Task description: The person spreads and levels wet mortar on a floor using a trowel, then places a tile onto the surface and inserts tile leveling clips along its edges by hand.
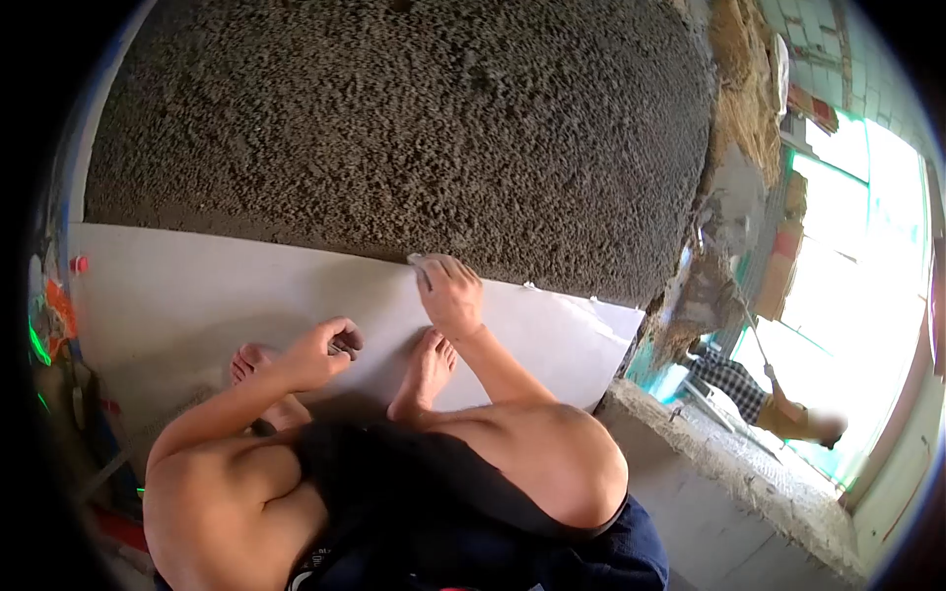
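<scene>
- The right hand (453,294) pinches a small piece (415,259) between thumb and fingers, right at the edge of the slab (246,281). The wrist is low over the slab, probably so the fingertips can reach the seam with care.
- The left hand (330,347) is half curled above the slab, near the left foot (254,361), its fingertips darkened as if by grout or dirt. Whether anything is inside the curl, I cannot tell. The forearm lies by the bent knee, likely for balance.
- The slab lies flat beneath both hands, its far edge running along the mortar (394,128). Both the left foot and the right foot (426,374) are on it, which presumably spares the rough surface beyond from being trodden.
- Along that edge, to the right of the right hand, sit two pale clips (530,286) (593,298), apart from each other, seemingly there to space or level the joint.
- A red bit (79,264) is at the slab's left edge; its purpose is unclear.
- Farther right, past a rough concrete ledge (690,453), another person (734,382) is near the bright window (847,266), well apart from this work.
</scene>
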### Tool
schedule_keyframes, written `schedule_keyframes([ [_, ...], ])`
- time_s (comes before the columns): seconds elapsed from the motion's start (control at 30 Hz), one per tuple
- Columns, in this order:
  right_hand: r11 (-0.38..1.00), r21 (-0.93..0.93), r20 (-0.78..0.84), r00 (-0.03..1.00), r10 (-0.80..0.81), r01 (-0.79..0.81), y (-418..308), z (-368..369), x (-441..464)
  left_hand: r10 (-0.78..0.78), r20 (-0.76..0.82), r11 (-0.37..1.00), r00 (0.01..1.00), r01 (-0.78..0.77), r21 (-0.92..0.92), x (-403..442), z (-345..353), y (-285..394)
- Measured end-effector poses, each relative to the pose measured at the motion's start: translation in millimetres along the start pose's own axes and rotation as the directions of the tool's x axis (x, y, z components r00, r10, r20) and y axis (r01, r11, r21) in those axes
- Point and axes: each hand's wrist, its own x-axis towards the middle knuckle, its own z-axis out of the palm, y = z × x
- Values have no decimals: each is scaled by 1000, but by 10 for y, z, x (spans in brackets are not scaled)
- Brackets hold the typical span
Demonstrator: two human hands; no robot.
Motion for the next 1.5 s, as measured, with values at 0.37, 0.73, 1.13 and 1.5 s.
schedule_keyframes([
  [0.37, 986, -164, 295, 955, 29, 21, -58, 19, 77, -39, -21, 999, 999, 40, 36, 43, -74, 93],
  [0.73, 978, -194, 523, 852, 40, 73, -46, -82, 284, -252, -84, 966, 964, 245, -79, -99, -241, 261],
  [1.13, 939, 202, 324, 924, 203, -278, -376, -346, -411, 266, -659, 951, 703, -81, 297, -281, -944, 160],
  [1.5, 908, 231, 495, 845, 200, -350, -281, -80, -842, 625, -551, 561, 553, 173, 810, -91, -1174, 158],
])
